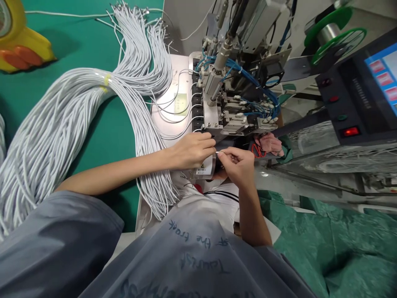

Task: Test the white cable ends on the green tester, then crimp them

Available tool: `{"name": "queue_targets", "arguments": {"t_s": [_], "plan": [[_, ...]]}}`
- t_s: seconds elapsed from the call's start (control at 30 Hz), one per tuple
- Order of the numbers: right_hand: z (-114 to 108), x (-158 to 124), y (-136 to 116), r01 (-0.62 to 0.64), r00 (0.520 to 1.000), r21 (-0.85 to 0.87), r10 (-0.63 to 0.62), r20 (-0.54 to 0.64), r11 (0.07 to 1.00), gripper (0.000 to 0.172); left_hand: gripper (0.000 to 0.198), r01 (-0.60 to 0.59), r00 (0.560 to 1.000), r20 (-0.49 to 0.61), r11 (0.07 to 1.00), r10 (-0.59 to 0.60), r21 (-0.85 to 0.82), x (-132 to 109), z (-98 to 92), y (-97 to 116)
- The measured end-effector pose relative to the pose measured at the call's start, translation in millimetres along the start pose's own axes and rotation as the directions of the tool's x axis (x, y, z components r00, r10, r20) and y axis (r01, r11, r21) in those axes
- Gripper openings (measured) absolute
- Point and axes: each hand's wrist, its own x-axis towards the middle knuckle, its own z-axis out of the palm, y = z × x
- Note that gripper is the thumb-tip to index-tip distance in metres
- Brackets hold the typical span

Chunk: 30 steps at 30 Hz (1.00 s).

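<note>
Both hands meet at the near end of a bench machine point(214, 91). Between them runs a short stretch of white cable point(218, 152). My left hand point(194, 151) has its fingers curled closed around the cable. My right hand point(238, 163) pinches the cable's other side between thumb and fingertips; the very tip is hidden. Just left of the machine, several white cables point(176, 111) curve into its row of black slots point(197, 111). A large bundle of white cables point(62, 99), tied with yellow bands point(107, 79), lies under and beyond my left forearm.
A yellow duck-shaped object point(26, 41) stands on the green mat point(83, 37). At the right are a control box with a screen point(350, 91), a green spool point(331, 35), a pink cloth point(269, 144) and green sheeting point(325, 244). Blue air hoses point(248, 74) cross the machine.
</note>
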Motion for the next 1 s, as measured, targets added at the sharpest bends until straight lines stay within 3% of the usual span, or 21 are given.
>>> {"name": "queue_targets", "arguments": {"t_s": [0.1,0.2,0.27,0.37,0.47,0.57,0.8,1.0], "plan": [[12.3,-2.5,0.7,0.003,0.991,0.046,0.004,-0.134,0.999,0.023,0.022,0.193,0.979,-0.03,0.959,-0.203,-0.207,-0.5,4.5,5.7],[28.4,-7.0,9.3,-0.03,0.968,0.184,0.074,-0.239,0.982,0.023,0.023,0.361,0.927,0.081,0.817,-0.365,-0.449,-1.3,8.5,8.2],[36.0,-8.0,20.7,-0.05,0.957,0.266,0.122,-0.262,0.963,0.025,0.024,0.401,0.915,0.183,0.76,-0.359,-0.512,-1.8,9.6,5.0],[39.1,-4.0,43.1,-0.13,0.964,0.252,0.182,-0.196,0.959,0.025,0.024,0.401,0.897,0.349,0.828,-0.269,-0.391,-3.8,12.1,-5.9],[37.1,4.4,65.0,-0.223,0.962,0.236,0.252,-0.102,0.946,0.025,0.026,0.393,0.836,0.466,0.908,-0.289,-0.143,-7.8,18.3,-15.4],[37.9,12.1,79.0,-0.311,0.941,0.279,0.335,-0.044,0.909,0.028,0.027,0.361,0.797,0.525,0.932,-0.299,-0.018,-10.5,24.7,-18.1],[49.0,18.2,83.8,-0.387,0.916,0.365,0.399,0.043,0.847,0.021,0.03,0.389,0.747,0.582,0.921,-0.321,0.008,-10.6,29.9,-18.6],[47.4,21.9,87.0,-0.38,0.925,0.374,0.354,0.138,0.846,0.018,0.033,0.359,0.757,0.575,0.933,-0.309,0.028,-12.3,30.0,-17.2]]}}
